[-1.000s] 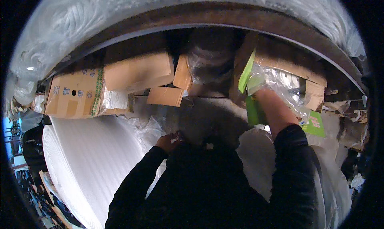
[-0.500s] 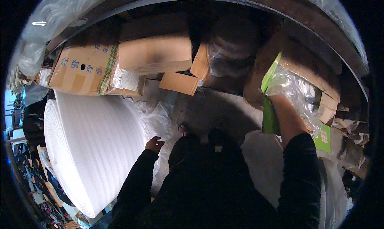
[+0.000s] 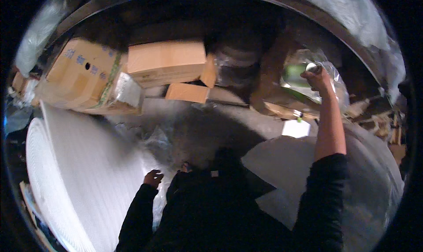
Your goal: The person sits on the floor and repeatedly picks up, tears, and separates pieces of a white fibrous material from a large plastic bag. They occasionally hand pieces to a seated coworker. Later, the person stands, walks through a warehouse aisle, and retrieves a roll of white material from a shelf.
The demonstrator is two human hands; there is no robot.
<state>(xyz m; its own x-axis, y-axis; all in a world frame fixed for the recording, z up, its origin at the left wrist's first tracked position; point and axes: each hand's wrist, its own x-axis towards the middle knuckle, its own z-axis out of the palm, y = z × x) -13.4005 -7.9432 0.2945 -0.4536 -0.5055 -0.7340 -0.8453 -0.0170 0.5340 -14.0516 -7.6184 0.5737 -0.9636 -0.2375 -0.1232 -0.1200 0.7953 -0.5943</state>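
Observation:
At the far right my right hand (image 3: pixel 316 79) is closed around a small cylindrical thing (image 3: pixel 313 68) with a pale round end; its kind cannot be made out. Just left of the fingers, a green-and-white package (image 3: pixel 296 78) is smeared by motion, and I cannot tell whether the hand touches it. Clear plastic wrap (image 3: pixel 337 82) lies around and behind this hand, over a brown carton (image 3: pixel 269 82). My left hand (image 3: pixel 153 178) hangs low, loosely curled with fingers a little apart and nothing seen in it, beside a big white foam roll (image 3: pixel 94 164).
Cardboard boxes (image 3: pixel 167 60) and a printed carton (image 3: pixel 81 75) stand at the far left and middle, under a dark curved edge. A loose cardboard flap (image 3: pixel 187 93) sticks out over the floor. Plastic-covered pale material (image 3: pixel 365 177) fills the right side. A white card (image 3: pixel 296 128) lies near the carton.
My right hand has come out of the plastic and reached farther forward, now gripping the round-ended thing. The green package has shifted with it. My left hand is still empty; the view has turned somewhat.

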